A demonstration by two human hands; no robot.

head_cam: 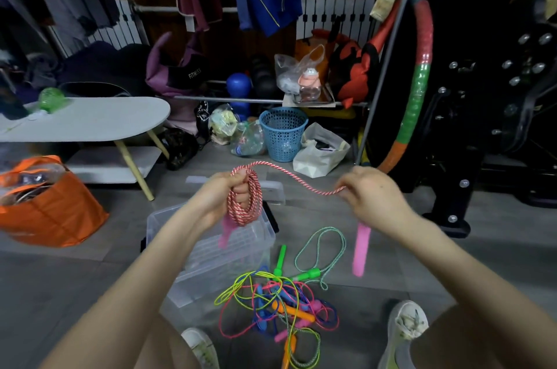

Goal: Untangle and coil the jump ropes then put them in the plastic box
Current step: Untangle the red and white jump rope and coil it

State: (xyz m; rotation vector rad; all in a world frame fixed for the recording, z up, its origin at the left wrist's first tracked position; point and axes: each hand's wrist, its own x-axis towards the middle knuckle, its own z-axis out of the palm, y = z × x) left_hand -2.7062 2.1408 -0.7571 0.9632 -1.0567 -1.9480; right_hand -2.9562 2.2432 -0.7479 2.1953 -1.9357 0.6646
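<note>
My left hand grips a coil of red-and-white jump rope above the clear plastic box. One pink handle hangs below the coil. The free strand runs right to my right hand, which pinches it. A second pink handle dangles under that hand. On the floor lies a tangle of several ropes in yellow, pink, blue, orange and green, right of the box. A green-and-white rope with green handles loops beside it.
An orange bag sits at left under a low white table. A blue basket and white bag stand behind. A hula hoop and black equipment fill the right. My shoes frame the tangle.
</note>
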